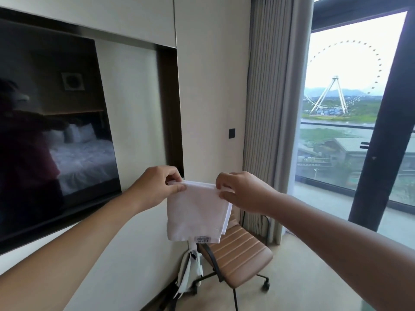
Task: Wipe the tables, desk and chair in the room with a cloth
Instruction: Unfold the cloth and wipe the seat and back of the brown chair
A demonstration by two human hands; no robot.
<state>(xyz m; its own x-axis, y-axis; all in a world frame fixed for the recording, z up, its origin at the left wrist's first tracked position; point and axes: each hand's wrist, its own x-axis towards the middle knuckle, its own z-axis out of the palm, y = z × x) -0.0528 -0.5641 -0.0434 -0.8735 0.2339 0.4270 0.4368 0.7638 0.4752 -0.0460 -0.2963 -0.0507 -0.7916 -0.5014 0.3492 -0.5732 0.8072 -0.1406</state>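
Both hands, left hand (157, 187) and right hand (240, 191), pinched the white cloth (197, 216) by its top corners (folding it, likely) above the chair (242, 250), readying a wiping pad.

Daylight's all coming in from the big window (336, 108) on the right, overcast sky so it's soft and even, shadows faint and soft-edged. The sky's nearly blown out white. The wall (208, 86) is evenly lit, while the dark TV screen (56, 142) on the left works like a mirror, showing a dim, murky reflection. The white cloth (197, 216) comes out bright with little texture, and the left hand (157, 187) and right hand (242, 194) pinching it look a touch soft. Wide-angle lens bends the window frame (379, 135) hard toward the right edge, and the whole thing's a bit smeary.
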